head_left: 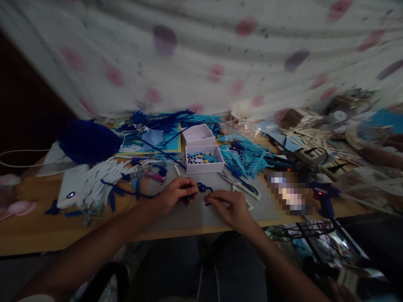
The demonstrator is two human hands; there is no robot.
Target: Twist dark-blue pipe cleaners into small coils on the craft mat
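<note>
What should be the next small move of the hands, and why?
Perhaps the right hand should bend the blue pipe cleaner slightly further: its loops show between the hands, the right is close beside them, and the left hand seems to hold it.

Behind the wood-toned surface (28,235) hangs a creased white curtain (195,46) with pink and purple spots; the light is dim, darkest at far left.
</note>
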